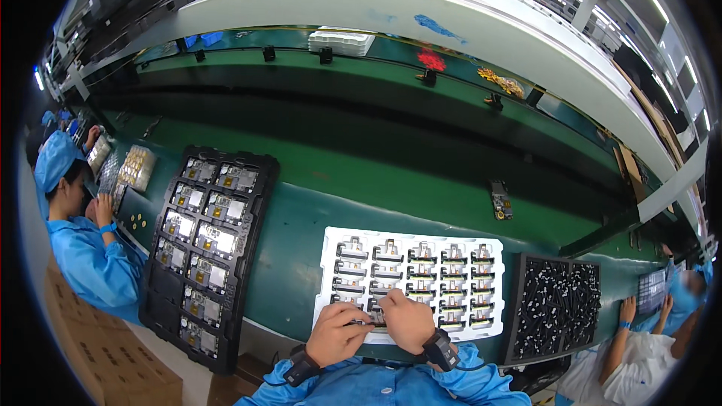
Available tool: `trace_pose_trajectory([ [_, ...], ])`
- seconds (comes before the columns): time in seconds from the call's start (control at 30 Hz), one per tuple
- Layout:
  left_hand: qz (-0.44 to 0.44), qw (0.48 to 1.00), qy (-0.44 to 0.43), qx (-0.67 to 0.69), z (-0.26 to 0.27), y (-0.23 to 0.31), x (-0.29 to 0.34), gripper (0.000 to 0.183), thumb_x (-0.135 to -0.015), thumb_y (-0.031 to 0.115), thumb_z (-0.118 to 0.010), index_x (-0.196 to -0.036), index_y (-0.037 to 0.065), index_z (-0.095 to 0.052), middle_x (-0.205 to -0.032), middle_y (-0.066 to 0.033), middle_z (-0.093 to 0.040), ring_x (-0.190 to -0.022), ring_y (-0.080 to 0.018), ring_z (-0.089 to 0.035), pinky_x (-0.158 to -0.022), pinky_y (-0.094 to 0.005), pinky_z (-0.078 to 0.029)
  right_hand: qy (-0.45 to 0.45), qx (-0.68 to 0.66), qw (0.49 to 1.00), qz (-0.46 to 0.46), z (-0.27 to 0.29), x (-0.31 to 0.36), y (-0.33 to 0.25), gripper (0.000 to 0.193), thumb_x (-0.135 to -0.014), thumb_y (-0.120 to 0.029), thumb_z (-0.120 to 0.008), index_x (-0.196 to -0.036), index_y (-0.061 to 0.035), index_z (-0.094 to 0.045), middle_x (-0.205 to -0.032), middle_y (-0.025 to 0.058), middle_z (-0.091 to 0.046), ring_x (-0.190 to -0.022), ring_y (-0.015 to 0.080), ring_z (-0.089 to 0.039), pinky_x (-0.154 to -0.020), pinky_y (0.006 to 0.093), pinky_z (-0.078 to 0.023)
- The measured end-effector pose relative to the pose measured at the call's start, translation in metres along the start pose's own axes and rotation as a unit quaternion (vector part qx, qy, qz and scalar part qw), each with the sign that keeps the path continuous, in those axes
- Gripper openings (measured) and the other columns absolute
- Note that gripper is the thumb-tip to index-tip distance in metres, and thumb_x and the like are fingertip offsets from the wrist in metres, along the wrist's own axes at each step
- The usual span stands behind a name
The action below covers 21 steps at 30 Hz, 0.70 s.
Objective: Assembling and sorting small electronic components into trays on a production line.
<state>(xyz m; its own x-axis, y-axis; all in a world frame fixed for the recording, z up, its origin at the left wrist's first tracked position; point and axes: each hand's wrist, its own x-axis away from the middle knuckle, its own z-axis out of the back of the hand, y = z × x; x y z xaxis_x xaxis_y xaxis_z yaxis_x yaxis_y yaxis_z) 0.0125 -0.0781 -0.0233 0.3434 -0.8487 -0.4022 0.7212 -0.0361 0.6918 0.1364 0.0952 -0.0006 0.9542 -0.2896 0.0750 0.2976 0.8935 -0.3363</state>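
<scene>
My left hand [340, 334] and my right hand [407, 321] meet over the near left part of a white plastic tray [326, 278]. Both hands are closed, fingertips almost together at a small dark part in the tray's near row. What exactly they pinch is hidden by the fingers. Rows of small parts [421, 252] fill the tray's pockets, dark with metallic pieces, some showing a yellow-green edge. A dark wristband device sits on each of my wrists, over blue sleeves.
Left stands a black tray [164, 286] of circuit-board assemblies. At right, a black divided bin [519, 308] holds many small black parts. A lone circuit board [501, 201] lies on the green surface beyond. Co-workers sit at left [94, 256] and right [639, 361]. A white shelf [421, 11] spans above.
</scene>
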Motion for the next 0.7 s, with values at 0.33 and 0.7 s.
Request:
trace_pose_trajectory([
  [0.33, -0.028, 1.0, -0.009, -0.008, 0.002, -0.007, 0.001, 0.02, -0.08, 0.007, -0.082, -0.099, 0.012, -0.081, -0.111, 0.0, -0.075, -0.107, -0.0251, -0.065, -0.094, -0.0397, -0.05, -0.013, 0.022, 1.0, -0.005, 0.003, -0.001, -0.005, 0.023, -0.085, -0.008, -0.066, -0.107, -0.0095, -0.07, -0.105, 0.0095, -0.067, -0.082, 0.0307, -0.074, -0.067, 0.0431, -0.059],
  [0.7, -0.045, 0.999, 0.023, -0.019, -0.004, -0.012, 0.005, 0.017, -0.082, 0.011, -0.083, -0.099, 0.008, -0.079, -0.107, -0.0019, -0.075, -0.101, -0.0239, -0.067, -0.094, -0.0402, -0.052, 0.075, -0.168, 0.983, -0.003, 0.015, 0.044, 0.019, 0.018, -0.094, -0.027, -0.076, -0.105, -0.0134, -0.079, -0.097, 0.0026, -0.07, -0.075, 0.0255, -0.073, -0.064, 0.0369, -0.059],
])
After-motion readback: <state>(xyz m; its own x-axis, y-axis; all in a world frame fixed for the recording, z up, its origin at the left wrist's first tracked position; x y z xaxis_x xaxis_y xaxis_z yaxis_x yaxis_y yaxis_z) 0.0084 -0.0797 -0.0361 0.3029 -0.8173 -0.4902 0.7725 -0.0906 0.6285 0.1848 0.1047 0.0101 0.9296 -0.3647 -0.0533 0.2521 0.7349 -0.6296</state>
